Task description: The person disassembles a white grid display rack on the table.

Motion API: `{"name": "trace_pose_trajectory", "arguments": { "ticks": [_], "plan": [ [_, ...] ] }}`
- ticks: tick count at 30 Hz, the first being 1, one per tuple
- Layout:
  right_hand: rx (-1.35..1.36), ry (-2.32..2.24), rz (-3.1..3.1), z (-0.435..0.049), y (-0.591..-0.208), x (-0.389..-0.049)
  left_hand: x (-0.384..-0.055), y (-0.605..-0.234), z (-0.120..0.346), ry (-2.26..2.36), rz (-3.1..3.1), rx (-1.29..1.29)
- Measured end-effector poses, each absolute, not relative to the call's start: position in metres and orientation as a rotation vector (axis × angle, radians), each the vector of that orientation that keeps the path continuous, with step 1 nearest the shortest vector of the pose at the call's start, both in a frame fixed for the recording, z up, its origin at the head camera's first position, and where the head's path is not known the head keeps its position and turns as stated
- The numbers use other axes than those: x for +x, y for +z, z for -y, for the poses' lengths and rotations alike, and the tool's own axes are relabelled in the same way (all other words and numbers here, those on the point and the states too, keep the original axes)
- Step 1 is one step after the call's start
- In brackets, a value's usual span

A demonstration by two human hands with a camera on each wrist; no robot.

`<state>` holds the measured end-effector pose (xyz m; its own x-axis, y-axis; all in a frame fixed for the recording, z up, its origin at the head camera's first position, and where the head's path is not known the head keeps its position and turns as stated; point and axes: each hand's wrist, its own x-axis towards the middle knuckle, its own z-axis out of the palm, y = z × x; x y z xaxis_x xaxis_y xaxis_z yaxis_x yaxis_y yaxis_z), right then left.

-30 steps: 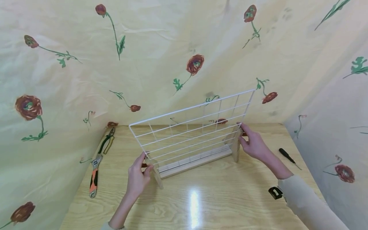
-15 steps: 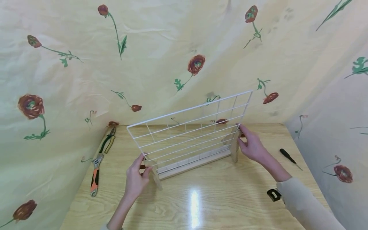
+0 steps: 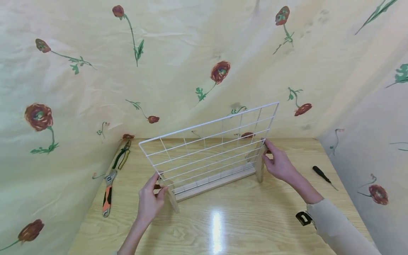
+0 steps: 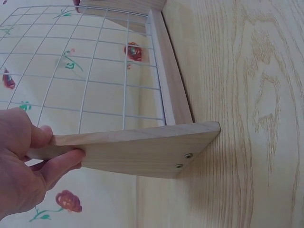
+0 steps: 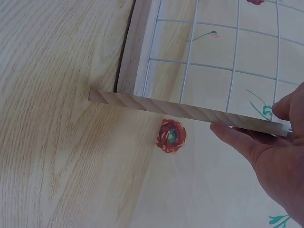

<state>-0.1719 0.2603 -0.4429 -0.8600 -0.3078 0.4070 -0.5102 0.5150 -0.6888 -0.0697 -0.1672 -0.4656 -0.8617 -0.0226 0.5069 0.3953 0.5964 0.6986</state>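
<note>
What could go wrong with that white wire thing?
The wire grid leans and rises above both wooden ends, so the stand might tip if bumped.

The left hand grips the left wooden end and the right hand the right wooden end; pulling unevenly could twist it.

Fingertips are close to the wires, so one might get pinched.

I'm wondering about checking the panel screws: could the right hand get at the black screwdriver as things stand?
Probably yes, after letting go: the right hand pinches a wooden end panel, but the black screwdriver lies nearby to its right, with no object seen between.
</note>
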Motion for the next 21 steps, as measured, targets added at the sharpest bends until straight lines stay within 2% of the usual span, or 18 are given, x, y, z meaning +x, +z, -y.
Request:
{"name": "trace_pose_trajectory", "arguments": {
  "ticks": [7, 12, 16, 21],
  "plan": [
    [0.711, 1.29, 2.544, -0.256, -0.442, -0.171, -0.067, -0.466, 0.172, -1.198, 2.352, -0.284],
    [0.598, 1.179, 2.489, -0.246, -0.442, -0.165, -0.067, -0.466, 0.174, -1.18, 2.367, -0.279],
    [0.539, 0.97, 2.284, -0.217, -0.442, -0.148, -0.066, -0.467, 0.174, -1.209, 2.373, -0.266],
    [0.599, 0.709, 2.099, -0.166, -0.45, -0.133, -0.066, -0.468, 0.174, -1.208, 2.373, -0.258]
  ]
}}
